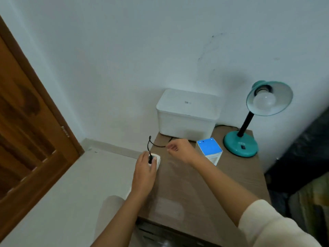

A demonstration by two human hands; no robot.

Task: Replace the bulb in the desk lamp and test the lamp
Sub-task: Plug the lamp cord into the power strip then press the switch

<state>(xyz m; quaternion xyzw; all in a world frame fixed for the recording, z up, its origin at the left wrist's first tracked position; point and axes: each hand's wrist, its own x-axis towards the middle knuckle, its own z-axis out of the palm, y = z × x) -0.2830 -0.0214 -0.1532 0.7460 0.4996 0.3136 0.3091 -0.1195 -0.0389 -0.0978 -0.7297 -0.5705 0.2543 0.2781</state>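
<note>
Your left hand (145,172) wraps a white socket block (157,162) at the table (240,177) edge, thumb and fingers closed around it, with the black plug (150,159) seated at, or just entering, the block between your fingertips; motion blur leaves it unclear whether the pins are fully home. Your right hand (179,151), just beyond and right of that grip, is loosely curled; it lies close to the cord (156,145), and whether it pinches the cord cannot be told. The cord loops up from the plug, crosses behind your right hand and runs beneath the white box (187,114) toward the lamp (240,145), which stands well right of the grip, upright on its teal base, shade tipped toward you. The bulb (264,101) sits in the shade socket, unlit. Handling, as judged: the plug is small, rigid and light, best taken by its body and not by the cord; the cord is limp and will drag, so keep slack; the block is light and will slide unless you brace it as you do now; the bulb is fragile and smooth, to be held by the globe with gentle, even pressure. Count: one lamp, one bulb fitted, one blue bulb carton (210,150) right of your right hand, one plug, one block, one box.
</note>
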